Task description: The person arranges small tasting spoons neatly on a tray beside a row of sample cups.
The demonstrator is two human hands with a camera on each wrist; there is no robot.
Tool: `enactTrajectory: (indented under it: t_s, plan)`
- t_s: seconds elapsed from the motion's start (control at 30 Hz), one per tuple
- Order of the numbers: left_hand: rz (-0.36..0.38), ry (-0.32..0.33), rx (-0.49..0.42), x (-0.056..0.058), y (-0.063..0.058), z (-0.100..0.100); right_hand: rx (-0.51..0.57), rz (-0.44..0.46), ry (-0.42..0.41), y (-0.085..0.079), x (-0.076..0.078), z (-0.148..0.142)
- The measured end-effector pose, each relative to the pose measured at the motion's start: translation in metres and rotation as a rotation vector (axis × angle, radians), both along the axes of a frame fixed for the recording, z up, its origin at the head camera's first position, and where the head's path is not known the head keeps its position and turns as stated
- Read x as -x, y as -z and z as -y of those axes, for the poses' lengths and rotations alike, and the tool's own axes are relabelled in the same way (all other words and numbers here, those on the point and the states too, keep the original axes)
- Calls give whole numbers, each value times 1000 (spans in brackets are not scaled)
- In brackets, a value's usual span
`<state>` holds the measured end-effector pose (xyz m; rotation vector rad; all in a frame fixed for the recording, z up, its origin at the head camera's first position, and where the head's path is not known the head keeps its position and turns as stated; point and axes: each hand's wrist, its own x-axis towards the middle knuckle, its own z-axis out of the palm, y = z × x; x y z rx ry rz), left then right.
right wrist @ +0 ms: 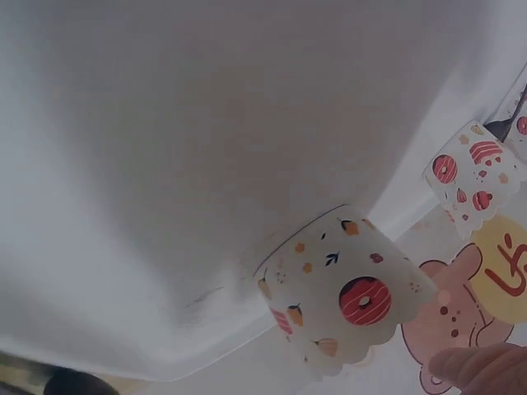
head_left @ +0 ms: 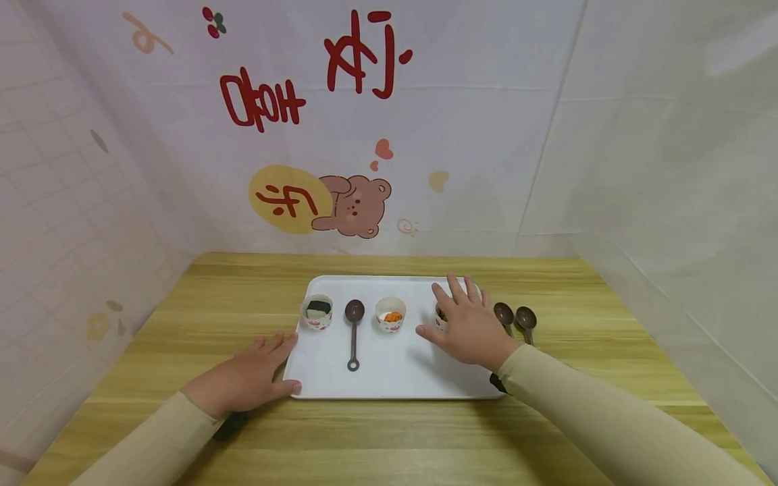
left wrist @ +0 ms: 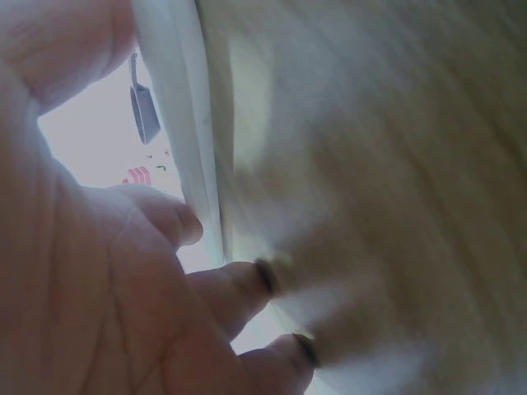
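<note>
My left hand [head_left: 249,376] lies at the left end of a white tray [head_left: 395,388], fingers straight along its edge and thumb at the near corner. In the left wrist view its fingertips reach along the tray's side. My right hand [head_left: 471,329] is spread over the right part of the tray, partly hiding a paper cup [head_left: 440,325] with dark contents. The right wrist view shows this printed cup [right wrist: 346,288] standing apart from the one visible fingertip. A brown measuring spoon [head_left: 354,334] lies on the tray between a paper cup [head_left: 316,322] holding a dark sheet and another [head_left: 390,324] with orange bits.
Right of the tray, two more brown measuring spoons [head_left: 503,312] [head_left: 526,318] lie on the wooden table [head_left: 389,445], partly behind the right forearm. A printed white cloth [head_left: 486,135] hangs behind the table, with white cloth walls on both sides.
</note>
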<state>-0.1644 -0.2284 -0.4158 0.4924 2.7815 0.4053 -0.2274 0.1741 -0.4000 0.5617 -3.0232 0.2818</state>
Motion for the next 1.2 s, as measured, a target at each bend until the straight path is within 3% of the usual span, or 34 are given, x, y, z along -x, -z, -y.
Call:
enactTrajectory:
  t_s: [1.2]
  plan:
    - [-5, 4, -7, 0, 1, 0, 68, 26, 84, -3, -1, -65]
